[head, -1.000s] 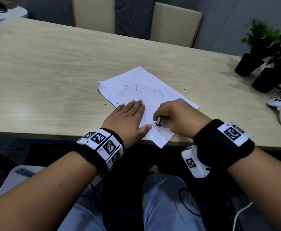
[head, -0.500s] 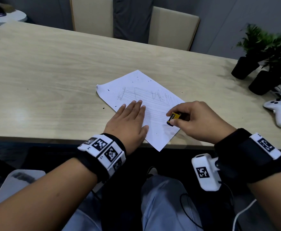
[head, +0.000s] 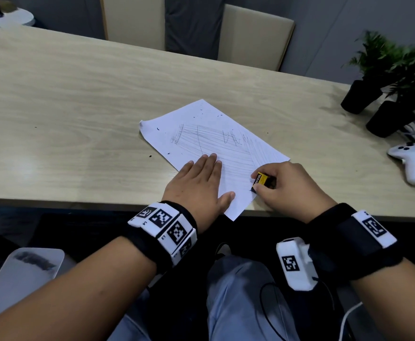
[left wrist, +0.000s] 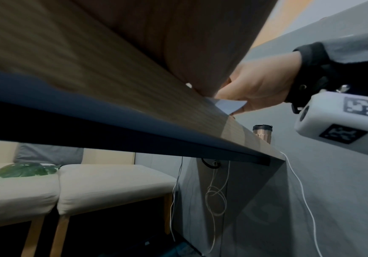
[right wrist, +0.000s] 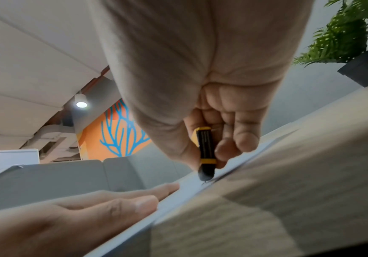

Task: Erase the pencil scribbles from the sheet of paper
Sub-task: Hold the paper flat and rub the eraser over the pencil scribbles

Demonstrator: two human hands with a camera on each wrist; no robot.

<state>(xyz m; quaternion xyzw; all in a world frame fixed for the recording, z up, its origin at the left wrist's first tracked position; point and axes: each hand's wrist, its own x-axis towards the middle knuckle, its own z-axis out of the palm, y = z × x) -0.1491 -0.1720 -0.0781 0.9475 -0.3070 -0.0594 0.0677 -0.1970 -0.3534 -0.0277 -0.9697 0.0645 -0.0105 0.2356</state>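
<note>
Flat and spread, the left hand (head: 198, 185) presses its straight fingers (head: 211, 161) on the near half of the sheet of paper (head: 209, 143), thumb out toward the sheet's near corner. Just to its right, the right hand (head: 290, 190) curls thumb and fingertips (right wrist: 237, 144) round a small eraser (head: 260, 179) in a yellow-and-black sleeve; the wrist view shows the eraser's dark tip (right wrist: 205, 174) touching the paper at the sheet's right edge, below the gripping fingers.

Both hands work on a pale wood-grain table (head: 78, 107), close to its near edge, and the sheet's near corner juts past that edge. Beyond the fingers, two beige chair backs (head: 253, 35) stand at the table's far side against a grey wall. Well to the right of the right hand sit two potted plants (head: 386, 77) in black pots and a white game controller (head: 410, 161).

Lying askew, the white sheet carries faint pencil scribbles (head: 216, 141), mostly long slanted strokes, running from beyond the left fingertips across to the eraser. Small dark crumbs (head: 157, 129) dot the paper and the table nearby.
</note>
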